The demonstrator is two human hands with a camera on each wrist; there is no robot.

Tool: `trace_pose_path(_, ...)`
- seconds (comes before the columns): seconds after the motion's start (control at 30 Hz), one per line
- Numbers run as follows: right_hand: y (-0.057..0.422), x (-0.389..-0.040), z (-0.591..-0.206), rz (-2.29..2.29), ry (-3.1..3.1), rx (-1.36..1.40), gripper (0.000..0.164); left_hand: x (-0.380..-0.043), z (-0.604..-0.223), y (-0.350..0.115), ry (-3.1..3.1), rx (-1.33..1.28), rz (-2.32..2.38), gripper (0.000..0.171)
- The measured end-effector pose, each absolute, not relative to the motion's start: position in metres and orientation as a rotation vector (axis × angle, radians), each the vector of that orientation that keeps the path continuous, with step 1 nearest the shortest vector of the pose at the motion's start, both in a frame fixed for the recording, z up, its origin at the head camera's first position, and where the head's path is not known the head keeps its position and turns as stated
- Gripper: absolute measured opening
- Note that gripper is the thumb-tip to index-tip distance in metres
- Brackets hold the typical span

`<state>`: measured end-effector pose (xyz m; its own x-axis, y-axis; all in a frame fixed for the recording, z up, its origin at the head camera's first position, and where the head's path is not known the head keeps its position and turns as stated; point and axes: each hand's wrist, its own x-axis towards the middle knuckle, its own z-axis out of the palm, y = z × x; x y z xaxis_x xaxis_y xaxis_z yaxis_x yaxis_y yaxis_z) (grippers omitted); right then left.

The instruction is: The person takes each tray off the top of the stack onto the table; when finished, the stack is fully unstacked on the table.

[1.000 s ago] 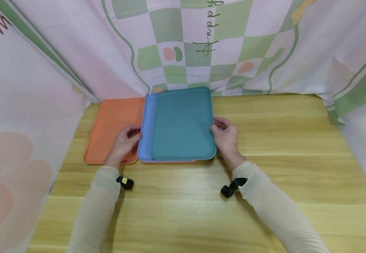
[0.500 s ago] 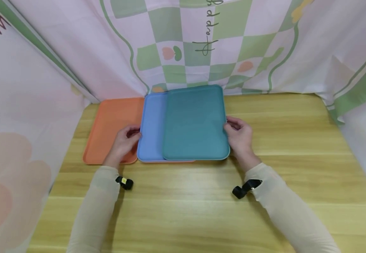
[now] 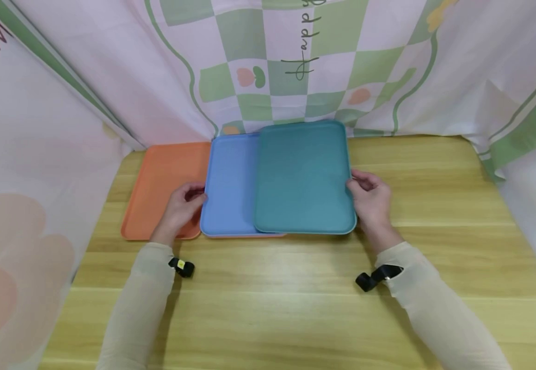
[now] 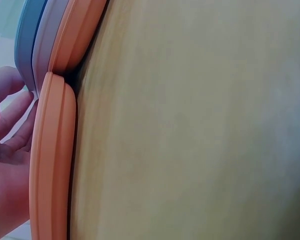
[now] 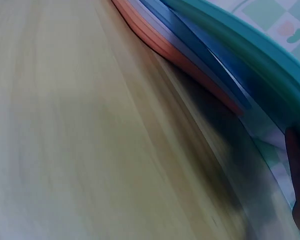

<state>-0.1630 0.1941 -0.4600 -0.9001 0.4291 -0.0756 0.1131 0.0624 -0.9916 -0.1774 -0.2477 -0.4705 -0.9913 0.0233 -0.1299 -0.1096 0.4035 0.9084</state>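
Sliding rightward since the earlier head view, the teal tray [image 3: 307,177] overlaps the blue tray [image 3: 229,190]; the right hand [image 3: 373,203] pinches its right edge, the left hand [image 3: 181,209] holding the blue one's left edge beside the orange tray [image 3: 169,169]. Left wrist: a lavender tray [image 4: 45,47] and lower orange tray [image 4: 80,37] lie underneath. Right wrist, dim: teal rim apparently raised above the stack.

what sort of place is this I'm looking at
Probably a small curtained-off recording booth: printed fabric hangs around three visible sides of a wood-grain table, and black camera-like devices are strapped on both wrists.
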Motion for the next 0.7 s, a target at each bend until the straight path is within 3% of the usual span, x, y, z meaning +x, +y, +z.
trace_pose_path(0.33, 0.218, -0.164, -0.459, 2.013, -1.976, -0.621, 0.018, -0.176, -0.471, -0.249, 2.548, -0.081, 1.613, 0.042)
trace_pose_path(0.7, 0.247, -0.164, -0.456, 2.108, -1.922, -0.666, 0.019, -0.178, -0.473, -0.248, 2.552, -0.072, 1.61, 0.042)
